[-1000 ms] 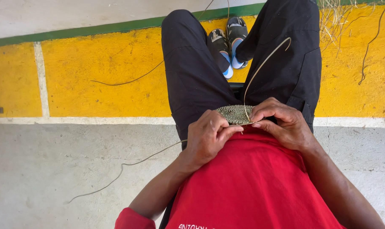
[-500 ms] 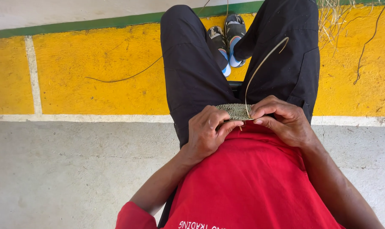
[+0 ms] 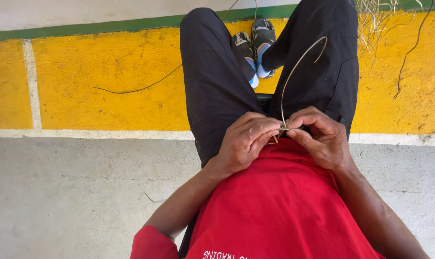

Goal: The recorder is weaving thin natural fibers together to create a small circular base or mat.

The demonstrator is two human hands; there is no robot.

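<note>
Black trousers (image 3: 217, 81) are seen past the hands. A small woven piece (image 3: 281, 130) is pinched between the left hand (image 3: 244, 143) and right hand (image 3: 323, 139), both closed on it. A thin strand (image 3: 294, 72) curls up from the fingertips; weaving seems under way, and a careful pull is needed next

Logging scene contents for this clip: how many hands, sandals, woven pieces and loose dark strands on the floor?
Hands: 2, left and right
Sandals: 2
Woven piece: 1
Loose dark strands: 2, one at left, one at right
Total: 7
</note>
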